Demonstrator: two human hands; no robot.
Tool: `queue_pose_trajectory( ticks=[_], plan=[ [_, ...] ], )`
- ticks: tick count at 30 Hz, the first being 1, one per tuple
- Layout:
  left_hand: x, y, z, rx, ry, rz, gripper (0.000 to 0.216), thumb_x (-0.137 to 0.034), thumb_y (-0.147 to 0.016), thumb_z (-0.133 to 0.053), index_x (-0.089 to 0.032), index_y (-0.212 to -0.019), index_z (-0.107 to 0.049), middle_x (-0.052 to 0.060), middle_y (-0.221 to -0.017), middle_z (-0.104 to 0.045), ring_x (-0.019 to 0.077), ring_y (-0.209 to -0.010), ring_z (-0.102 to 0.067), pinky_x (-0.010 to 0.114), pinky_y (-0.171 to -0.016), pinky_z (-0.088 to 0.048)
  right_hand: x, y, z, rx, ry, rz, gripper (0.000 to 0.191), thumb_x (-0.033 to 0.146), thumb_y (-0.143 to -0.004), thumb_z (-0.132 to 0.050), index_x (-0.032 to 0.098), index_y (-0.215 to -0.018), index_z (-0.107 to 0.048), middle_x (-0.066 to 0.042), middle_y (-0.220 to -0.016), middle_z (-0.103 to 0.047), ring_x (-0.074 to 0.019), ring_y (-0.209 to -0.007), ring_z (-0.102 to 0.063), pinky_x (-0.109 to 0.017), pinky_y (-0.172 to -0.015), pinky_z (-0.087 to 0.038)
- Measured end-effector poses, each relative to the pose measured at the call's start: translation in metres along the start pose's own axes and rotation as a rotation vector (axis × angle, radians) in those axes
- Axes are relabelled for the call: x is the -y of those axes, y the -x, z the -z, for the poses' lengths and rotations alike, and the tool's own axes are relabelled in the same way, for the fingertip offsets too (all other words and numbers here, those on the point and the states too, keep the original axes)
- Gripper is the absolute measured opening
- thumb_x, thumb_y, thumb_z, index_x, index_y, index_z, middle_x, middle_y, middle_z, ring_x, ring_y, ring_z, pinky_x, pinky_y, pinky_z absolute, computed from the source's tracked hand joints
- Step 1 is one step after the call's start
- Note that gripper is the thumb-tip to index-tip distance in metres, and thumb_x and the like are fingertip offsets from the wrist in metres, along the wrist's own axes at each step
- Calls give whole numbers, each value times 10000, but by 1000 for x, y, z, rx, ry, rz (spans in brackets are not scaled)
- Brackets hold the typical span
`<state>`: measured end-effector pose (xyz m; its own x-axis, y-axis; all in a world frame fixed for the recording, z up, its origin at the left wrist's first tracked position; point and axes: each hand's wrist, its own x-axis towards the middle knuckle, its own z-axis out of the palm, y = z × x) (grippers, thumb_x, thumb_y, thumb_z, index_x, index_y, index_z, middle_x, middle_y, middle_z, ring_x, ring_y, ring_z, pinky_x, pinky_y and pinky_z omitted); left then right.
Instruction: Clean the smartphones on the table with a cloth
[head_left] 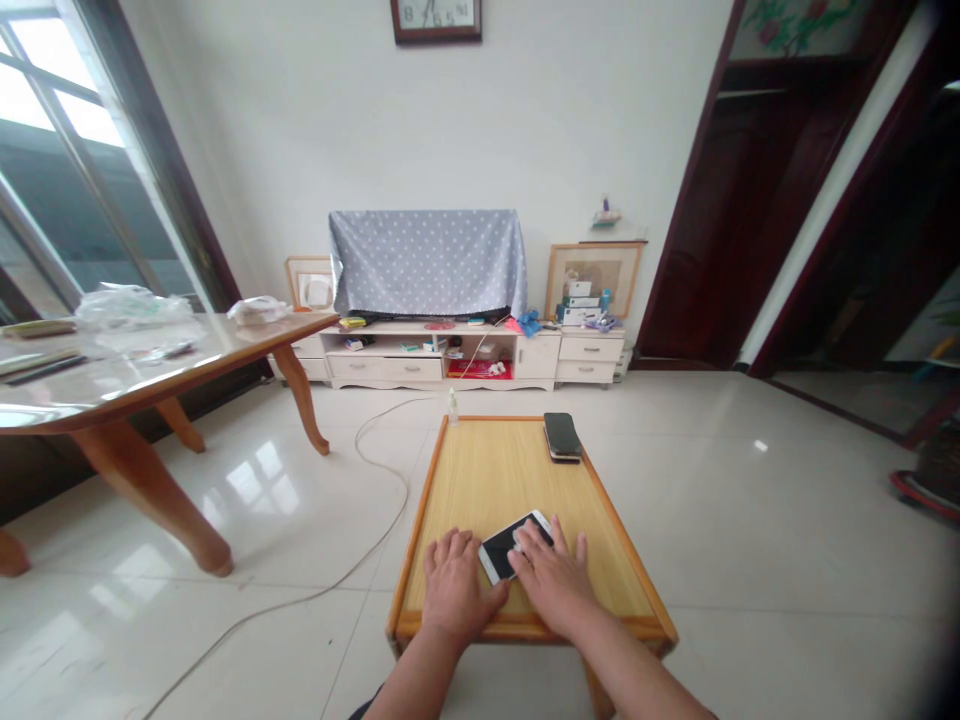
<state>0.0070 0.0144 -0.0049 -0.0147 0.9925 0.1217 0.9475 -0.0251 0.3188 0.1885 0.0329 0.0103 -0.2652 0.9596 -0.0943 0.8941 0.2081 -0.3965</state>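
A white-framed phone [504, 548] with a dark screen lies tilted on a small bamboo table [480, 470], near its front edge. My left hand [453, 583] lies flat on the tabletop just left of the phone, fingers stretched out, thumb touching the phone's near corner. My right hand [555, 578] rests flat on the right side of the phone, fingertips on its screen. A second, dark phone [562, 436] lies at the table's far right corner.
A small bottle [452, 404] stands on the floor beyond the table's far left corner. A cable [375, 540] trails across the tiled floor at left. A large wooden table [142, 370] stands at left, a TV cabinet [465, 355] against the back wall.
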Motion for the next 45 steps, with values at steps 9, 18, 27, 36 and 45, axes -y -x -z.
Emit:
queue_pose_trajectory(
  ticks=[9, 18, 27, 36, 45],
  plan=[
    [-1, 0, 3, 9, 24, 8, 639, -578, -750, -642, -232, -1287, -625, 98, -1440, -564, 340, -1444, -330, 484, -1208, -125, 6, -9, -4, -32, -11, -34, 598, 595, -1042, -147, 376, -1506, -453, 46, -1623, -342, -378, -1548, -57, -764, -1140, 16],
    [-2, -1, 4, 33, 4, 28, 488, -426, -877, -507, -247, -1317, -618, 84, -1464, -554, 304, -1456, -331, 463, -1207, -134, 25, -7, -15, 24, -109, 178, 543, 576, -1052, -137, 459, -1507, -409, 52, -1585, -416, -341, -1549, -112, -753, -1138, 61],
    [-5, -1, 5, 38, 20, 32, 660, -549, -745, -650, -230, -1322, -602, 105, -1458, -548, 339, -1458, -323, 463, -1212, -130, 5, -23, -6, -117, -182, 82, 533, 533, -1064, -168, 399, -1476, -480, 15, -1553, -476, -295, -1534, -205, -691, -1184, -75],
    [0, -2, -2, 10, 8, 55, 469, -333, -871, -490, -231, -1317, -596, 82, -1477, -539, 286, -1467, -311, 468, -1206, -128, 27, -6, -5, -26, -70, 272, 528, 532, -1062, -209, 372, -1410, -573, -2, -1488, -555, -316, -1513, -254, -674, -1157, 134],
    [-1, -4, -2, 46, -3, 93, 486, -337, -859, -522, -232, -1329, -582, 93, -1501, -512, 298, -1477, -290, 485, -1215, -106, 27, -11, -13, -11, -66, 215, 498, 505, -1060, -228, 406, -1456, -514, 22, -1552, -475, -340, -1526, -204, -704, -1162, 43]
  ],
)
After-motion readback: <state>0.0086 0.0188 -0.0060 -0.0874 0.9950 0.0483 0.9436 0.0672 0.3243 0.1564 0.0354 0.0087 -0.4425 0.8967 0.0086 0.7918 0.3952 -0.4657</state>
